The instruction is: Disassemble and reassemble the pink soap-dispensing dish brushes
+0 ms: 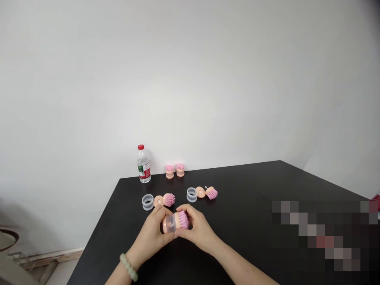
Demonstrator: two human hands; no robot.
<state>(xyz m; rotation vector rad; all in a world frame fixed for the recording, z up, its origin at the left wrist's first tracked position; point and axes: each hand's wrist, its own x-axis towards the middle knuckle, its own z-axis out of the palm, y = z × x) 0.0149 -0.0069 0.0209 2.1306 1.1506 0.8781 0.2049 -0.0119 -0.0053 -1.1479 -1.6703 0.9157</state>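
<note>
Translucent plastic forms the midsection of the bristle brush [171, 224] shown at lower centre in the head view, tilted on its side between a peach end and a tuft of pink bristles. The left hand [152, 228] grips the peach end and clear section; the right hand [198, 228] closes around the bristled end. Both are clamped on this brush, close together above the black table [243, 190]. Whether the clear section holds anything cannot be told.

Beyond the hands, a left group comprises an open clear ring [147, 205], a peach disc [156, 200] and a pink bristle head [169, 200]. A right group comprises a second clear ring [192, 198], a second disc [198, 193] and a second bristle head [211, 193], tilted, with a thin stem projecting.

At rear left, a red-capped bottle [144, 166] stands upright, containing clear liquid. Near it, two assembled brushes [169, 172] stand upright, bristles uppermost.
</note>
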